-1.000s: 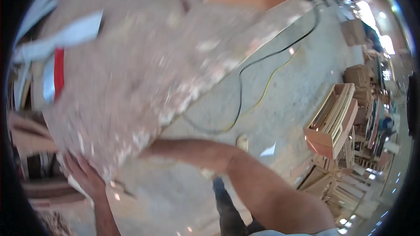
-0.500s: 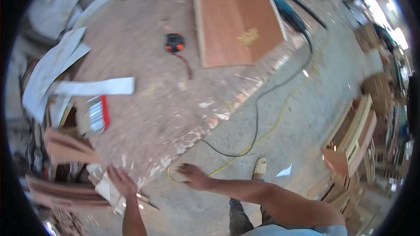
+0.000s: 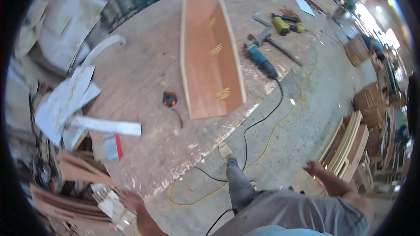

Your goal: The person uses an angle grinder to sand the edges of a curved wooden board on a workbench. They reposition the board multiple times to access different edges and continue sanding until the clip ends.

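That long, reddish-brown wooden trough [image 3: 202, 76] looks joined, remaining work unclear; left of it, the left hand [image 3: 131, 201] lies spread; rightward, the right hand [image 3: 312, 168] hangs loose, empty.

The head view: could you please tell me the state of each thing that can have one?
Wooden trough: open side up
Tape measure: lying, strip trailing
Teal power tool: lying, corded
Black cord: slack
Yellow cable: loosely curved
Left hand: fingers extended
Right hand: grip unclear
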{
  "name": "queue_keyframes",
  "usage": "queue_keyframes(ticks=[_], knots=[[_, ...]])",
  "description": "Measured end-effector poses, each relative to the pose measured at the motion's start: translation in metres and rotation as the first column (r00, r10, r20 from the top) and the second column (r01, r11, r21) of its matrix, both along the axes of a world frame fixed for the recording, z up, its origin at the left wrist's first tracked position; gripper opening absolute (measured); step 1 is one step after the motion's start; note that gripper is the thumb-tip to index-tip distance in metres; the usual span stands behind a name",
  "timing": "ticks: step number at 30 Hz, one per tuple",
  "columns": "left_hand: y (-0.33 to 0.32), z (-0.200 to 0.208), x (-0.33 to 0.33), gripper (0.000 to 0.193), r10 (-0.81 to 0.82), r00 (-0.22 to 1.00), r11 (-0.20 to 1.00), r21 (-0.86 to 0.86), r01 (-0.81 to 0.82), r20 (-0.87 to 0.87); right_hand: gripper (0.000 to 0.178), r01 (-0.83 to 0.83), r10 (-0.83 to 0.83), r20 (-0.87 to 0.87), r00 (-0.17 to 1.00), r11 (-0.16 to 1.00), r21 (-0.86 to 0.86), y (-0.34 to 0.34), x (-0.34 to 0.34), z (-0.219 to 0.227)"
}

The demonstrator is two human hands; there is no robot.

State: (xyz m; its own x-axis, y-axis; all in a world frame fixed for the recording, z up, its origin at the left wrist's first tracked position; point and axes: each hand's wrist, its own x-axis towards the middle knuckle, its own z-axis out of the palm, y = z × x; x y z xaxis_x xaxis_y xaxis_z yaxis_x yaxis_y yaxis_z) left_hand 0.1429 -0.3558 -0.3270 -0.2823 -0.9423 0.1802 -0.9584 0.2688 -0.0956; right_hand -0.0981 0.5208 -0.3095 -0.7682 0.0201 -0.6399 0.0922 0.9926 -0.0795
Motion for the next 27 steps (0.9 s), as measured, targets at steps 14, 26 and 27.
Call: queue_keyframes(ticks=[14,26,27], knots=[[0.395,0.14,-0.407,0.082,-0.292,0.418,0.37,0.301,0.879,-0.86,0.055,-0.154,-0.111,-0.648,0.753,0.928,-0.339,-0.151,-0.385,0.084],[0.419,0.161,-0.459,0.025,0.301,0.454,0.854,0.449,0.264,-0.839,0.042,-0.37,0.107,-0.622,0.775,0.876,-0.31,-0.105,-0.648,0.037],[0.421,0.172,-0.462,0.025,0.333,0.406,0.858,0.452,0.244,-0.851,0.041,-0.418,0.145,-0.641,0.754,0.858,-0.298,-0.098,-0.669,0.044]])
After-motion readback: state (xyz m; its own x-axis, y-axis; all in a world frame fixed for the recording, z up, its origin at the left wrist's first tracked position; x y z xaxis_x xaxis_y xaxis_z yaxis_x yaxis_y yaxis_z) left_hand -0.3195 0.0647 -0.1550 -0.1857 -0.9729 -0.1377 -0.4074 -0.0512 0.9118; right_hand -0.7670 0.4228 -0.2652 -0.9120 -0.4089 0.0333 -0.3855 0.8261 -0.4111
